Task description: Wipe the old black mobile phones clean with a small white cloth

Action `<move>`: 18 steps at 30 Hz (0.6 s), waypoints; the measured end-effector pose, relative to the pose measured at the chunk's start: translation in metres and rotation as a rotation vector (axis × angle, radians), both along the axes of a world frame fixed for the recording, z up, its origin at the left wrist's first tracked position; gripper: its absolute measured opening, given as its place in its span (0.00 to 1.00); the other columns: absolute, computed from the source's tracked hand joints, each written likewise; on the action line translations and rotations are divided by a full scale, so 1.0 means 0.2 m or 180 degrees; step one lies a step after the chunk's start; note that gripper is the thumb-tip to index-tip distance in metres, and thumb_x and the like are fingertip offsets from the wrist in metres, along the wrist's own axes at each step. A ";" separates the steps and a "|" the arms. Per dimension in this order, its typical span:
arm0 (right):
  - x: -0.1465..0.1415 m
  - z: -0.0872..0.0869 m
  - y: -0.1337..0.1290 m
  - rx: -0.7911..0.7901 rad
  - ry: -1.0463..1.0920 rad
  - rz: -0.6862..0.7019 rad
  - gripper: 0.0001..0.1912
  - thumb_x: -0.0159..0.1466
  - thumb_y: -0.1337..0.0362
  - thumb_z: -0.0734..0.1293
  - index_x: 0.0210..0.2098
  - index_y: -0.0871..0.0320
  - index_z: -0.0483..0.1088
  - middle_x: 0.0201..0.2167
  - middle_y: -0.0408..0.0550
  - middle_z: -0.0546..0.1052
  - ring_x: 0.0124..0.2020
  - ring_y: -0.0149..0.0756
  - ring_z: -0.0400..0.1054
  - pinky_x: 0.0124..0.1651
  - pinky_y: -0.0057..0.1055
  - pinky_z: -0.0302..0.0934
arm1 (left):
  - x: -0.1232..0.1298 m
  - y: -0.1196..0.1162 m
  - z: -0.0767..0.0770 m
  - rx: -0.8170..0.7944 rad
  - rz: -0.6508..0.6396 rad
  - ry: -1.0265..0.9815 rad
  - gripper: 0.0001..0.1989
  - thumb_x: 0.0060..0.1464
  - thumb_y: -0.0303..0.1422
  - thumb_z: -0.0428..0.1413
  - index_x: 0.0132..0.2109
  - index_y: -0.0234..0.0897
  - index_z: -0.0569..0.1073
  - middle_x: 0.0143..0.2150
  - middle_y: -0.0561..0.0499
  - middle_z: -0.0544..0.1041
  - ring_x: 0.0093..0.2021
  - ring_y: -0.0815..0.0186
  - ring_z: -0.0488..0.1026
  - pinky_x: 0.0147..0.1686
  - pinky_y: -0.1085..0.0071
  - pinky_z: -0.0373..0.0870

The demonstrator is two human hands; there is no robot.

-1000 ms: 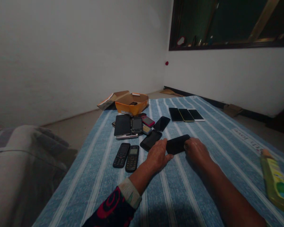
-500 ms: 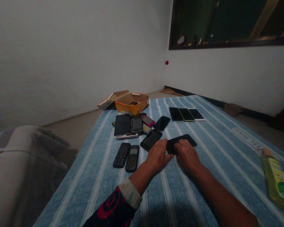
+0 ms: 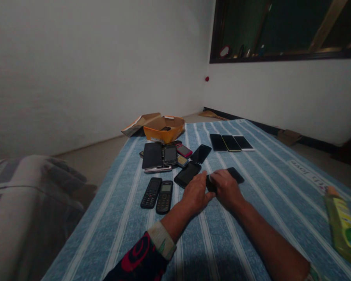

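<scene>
A black smartphone (image 3: 235, 174) lies crosswise on the striped cloth, partly covered by my hands. My left hand (image 3: 196, 191) grips its left end, fingers along the far side and thumb at the near side. Bunched fingers of my right hand (image 3: 226, 186) press on the screen close to the left hand; a small pale bit shows at their tips, too little to name. Just beyond the left hand lies another dark smartphone (image 3: 187, 174). Two black keypad phones, one (image 3: 151, 192) beside the other (image 3: 164, 197), lie left of my left forearm.
Several phones are piled around a black tablet-like device (image 3: 152, 155) before an open orange box (image 3: 163, 134). A single smartphone (image 3: 201, 153) lies right of the pile. Farther right, three phones (image 3: 231, 143) form a row. A bottle of yellowish liquid (image 3: 343, 226) lies at the right edge.
My right hand has slid left along the smartphone's screen toward my left hand, uncovering more of its right end. The left hand keeps its place.
</scene>
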State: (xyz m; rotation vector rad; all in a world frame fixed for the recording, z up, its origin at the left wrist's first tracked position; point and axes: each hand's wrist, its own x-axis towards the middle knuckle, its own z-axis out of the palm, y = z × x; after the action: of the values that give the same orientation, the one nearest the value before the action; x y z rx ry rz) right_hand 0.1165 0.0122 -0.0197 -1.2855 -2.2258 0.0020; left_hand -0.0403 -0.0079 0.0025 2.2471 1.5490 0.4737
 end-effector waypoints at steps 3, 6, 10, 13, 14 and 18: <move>-0.05 -0.01 0.00 -0.0054 -0.0129 0.0265 0.11 0.66 0.72 0.59 0.37 0.60 0.73 0.36 0.50 0.72 0.42 0.37 0.62 0.43 0.29 0.54 | 0.00 0.00 0.00 -0.0015 0.0005 -0.0023 0.37 0.53 0.34 0.58 0.65 0.29 0.52 0.65 0.34 0.61 0.66 0.52 0.58 0.64 0.58 0.56; 0.02 0.01 0.03 -0.0148 -0.0454 -0.0246 0.10 0.65 0.72 0.60 0.36 0.59 0.73 0.36 0.51 0.72 0.42 0.39 0.61 0.43 0.31 0.52 | 0.00 0.00 0.01 -0.0009 -0.0009 -0.0057 0.37 0.53 0.35 0.59 0.65 0.30 0.52 0.64 0.35 0.63 0.65 0.51 0.60 0.62 0.57 0.59; 0.13 0.05 0.07 -0.0320 -0.0848 -0.1192 0.12 0.67 0.69 0.58 0.39 0.57 0.74 0.36 0.52 0.72 0.40 0.41 0.61 0.40 0.34 0.48 | -0.01 -0.01 0.02 0.0020 -0.0063 -0.0045 0.36 0.53 0.35 0.59 0.64 0.32 0.53 0.64 0.35 0.64 0.65 0.50 0.60 0.62 0.55 0.59; 0.13 0.05 0.06 -0.0333 -0.0926 -0.1415 0.13 0.67 0.69 0.58 0.41 0.57 0.74 0.37 0.53 0.72 0.39 0.41 0.60 0.39 0.35 0.47 | -0.01 -0.01 0.01 0.0039 -0.0087 -0.0040 0.35 0.53 0.35 0.59 0.64 0.33 0.53 0.64 0.35 0.63 0.65 0.51 0.59 0.62 0.55 0.58; 0.11 0.05 0.05 -0.0320 -0.0910 -0.1350 0.13 0.67 0.69 0.58 0.42 0.57 0.74 0.36 0.53 0.72 0.39 0.41 0.60 0.39 0.34 0.48 | -0.01 -0.01 0.01 0.0044 -0.0091 -0.0050 0.35 0.53 0.36 0.59 0.63 0.33 0.53 0.64 0.35 0.63 0.65 0.51 0.60 0.62 0.55 0.58; 0.00 0.03 0.01 -0.0308 -0.0592 -0.0565 0.12 0.67 0.70 0.58 0.41 0.58 0.73 0.37 0.51 0.72 0.42 0.39 0.60 0.44 0.32 0.50 | -0.01 0.00 -0.01 0.0115 -0.0086 -0.0063 0.33 0.53 0.35 0.59 0.62 0.34 0.54 0.62 0.37 0.65 0.64 0.51 0.61 0.61 0.55 0.60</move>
State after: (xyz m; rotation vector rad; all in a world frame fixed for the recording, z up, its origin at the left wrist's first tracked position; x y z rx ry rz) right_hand 0.1175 0.0150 -0.0145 -1.5904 -2.2807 -0.0811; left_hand -0.0425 -0.0080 0.0007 2.2805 1.5101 0.5186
